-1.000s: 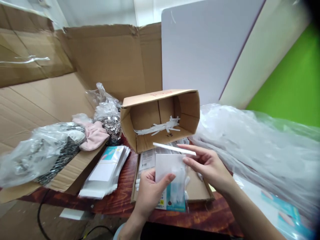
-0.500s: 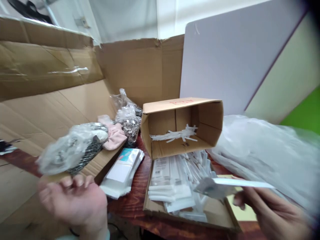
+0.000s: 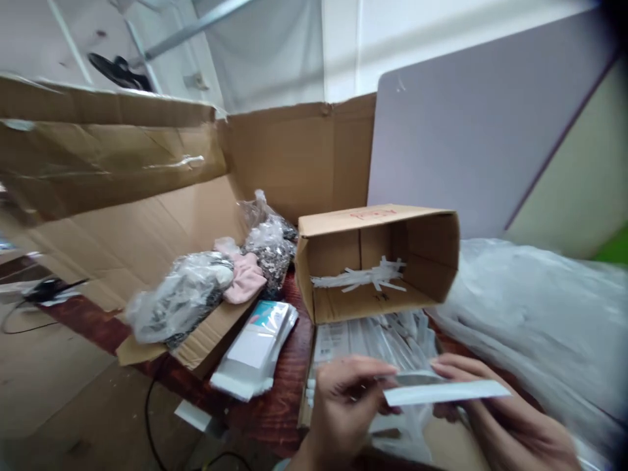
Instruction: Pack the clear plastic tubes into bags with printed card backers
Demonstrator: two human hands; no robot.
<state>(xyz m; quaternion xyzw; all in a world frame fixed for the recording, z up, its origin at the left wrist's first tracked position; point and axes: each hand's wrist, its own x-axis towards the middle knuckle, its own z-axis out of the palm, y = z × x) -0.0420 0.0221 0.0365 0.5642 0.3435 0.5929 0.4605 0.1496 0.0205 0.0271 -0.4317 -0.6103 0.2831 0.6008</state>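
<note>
Right hand [image 3: 510,432] pinches white card [image 3: 446,391] flat, above low tray [image 3: 307,399] of packets. Left hand [image 3: 343,405] fingers closed near card's left end, on something dark; exact grip unclear. Best support both ends, avoid bending, keep over tray.

Both hands, left hand [image 3: 346,402] and right hand [image 3: 510,432], pinch a white card [image 3: 444,392] before the small carton [image 3: 377,261].

You're at a packing station: open cardboard boxes [image 3: 377,261] beyond your left hand [image 3: 343,399], stacked packaged goods [image 3: 258,347] left of it.
</note>
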